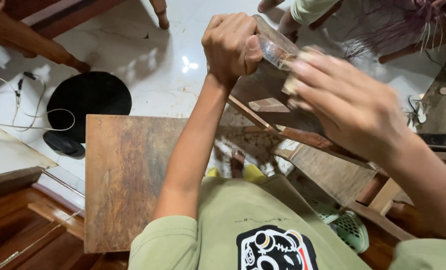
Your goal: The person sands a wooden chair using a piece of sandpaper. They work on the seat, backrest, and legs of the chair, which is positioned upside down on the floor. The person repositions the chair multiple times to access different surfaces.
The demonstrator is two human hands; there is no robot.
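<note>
The left hand (pixel 231 46) is clenched in a fist around the upper end of a wooden piece (pixel 273 92), which sits at about 1 o'clock from the frame's centre and tilts down toward 4 o'clock. Near the fist, a small clear glossy object (pixel 277 51) lies against the wood (too blurred to say what it is). The right hand (pixel 348 102) rests over the same piece just below it, fingers spread flat and pressing a pale pad-like scrap (pixel 290 85) onto the surface; whether the fingers close on the scrap I cannot tell.

One container shows: a green perforated plastic basket (pixel 350 227) at 5 o'clock, mostly hidden under wooden slats, its contents out of sight.

One broad, worn wooden board (pixel 125 180) lies flat at 8 o'clock, under the left forearm. One black round hat (pixel 88 97) sits on the white marble floor (pixel 153 65) at 10 o'clock, with one white cable (pixel 33 107) looped beside it and touching its edge. A bundle of dark, thin fibres (pixel 383 25) spreads at 2 o'clock. Two bare feet of another person show at 12 o'clock, well apart from the hands.
</note>
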